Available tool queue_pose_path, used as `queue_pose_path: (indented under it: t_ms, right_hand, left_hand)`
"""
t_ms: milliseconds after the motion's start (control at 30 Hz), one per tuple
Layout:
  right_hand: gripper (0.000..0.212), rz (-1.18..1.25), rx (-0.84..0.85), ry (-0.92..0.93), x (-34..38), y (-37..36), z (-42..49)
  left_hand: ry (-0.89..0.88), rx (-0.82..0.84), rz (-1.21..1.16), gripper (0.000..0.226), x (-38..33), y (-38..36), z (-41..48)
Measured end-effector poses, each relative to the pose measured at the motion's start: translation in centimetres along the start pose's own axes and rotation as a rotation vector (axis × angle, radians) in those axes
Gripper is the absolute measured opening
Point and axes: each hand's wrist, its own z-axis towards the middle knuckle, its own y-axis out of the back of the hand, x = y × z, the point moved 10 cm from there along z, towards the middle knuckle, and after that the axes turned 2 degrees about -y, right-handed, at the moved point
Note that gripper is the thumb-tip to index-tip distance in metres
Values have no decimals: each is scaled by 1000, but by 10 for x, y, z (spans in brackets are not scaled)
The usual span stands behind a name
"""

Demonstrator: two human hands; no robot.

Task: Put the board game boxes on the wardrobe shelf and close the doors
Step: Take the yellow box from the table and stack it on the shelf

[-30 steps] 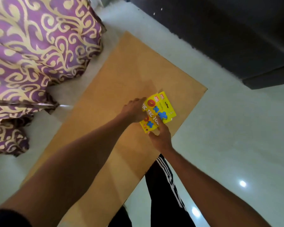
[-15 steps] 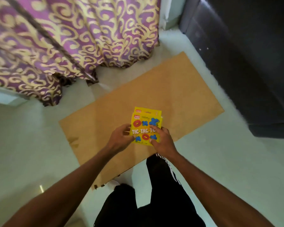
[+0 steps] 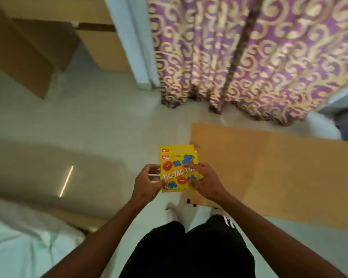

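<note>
Your left hand pinches the left edge of the yellow board game boxes, thumb on the printed face and fingers curled behind. Your right hand lies over the right side, fingers spread flat across the "TIC TAC TOE" lettering, thumb low on the front. Both grips are closed on the stack: two boxes, one behind the other, with the rear one's top edge showing above the front one. The boxes are held upright in the air in front of your waist, above the pale floor, just off the left edge of the brown cardboard sheet that lies flat on the floor.

Below the boxes are your black trousers and the toes of your white shoes, which stand at the near left corner of the cardboard. Ahead and to the right a purple and gold curtain hangs down to the floor, its hem near the far edge of the cardboard. Left of it stands a pale blue frame post, and beyond that, wooden panels, one angled out over the floor at upper left. A pale sheet fills the lower left corner. The floor between you and the wooden panels is bare, blurred in this view.
</note>
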Motion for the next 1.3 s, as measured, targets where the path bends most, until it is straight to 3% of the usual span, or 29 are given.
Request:
queue_pose_path:
  t_ms: [167,333,567,800,1100,1300]
  right_hand:
    - [55,-196,158,225,111,-87,52]
    - [54,-299,292,416,209,-157,101]
    - [58,-336,445,533,329,-263,199]
    - [60,-359,598,569,438,-344,293]
    - [67,-436,747,649,584,-504,392]
    - [67,-452,759,665,686,-628,441]
  left_hand:
    - [29,-221,-116,63,33,128,-11]
    - [69,-436,-181,61,62,223,-4]
    - [143,-640,-303,62,105,355,47]
    - [201,-760,-365,64,122,470,108]
    - [256,-955,-413,73,176,640,163]
    - [274,-940,-357,72,237,782,203]
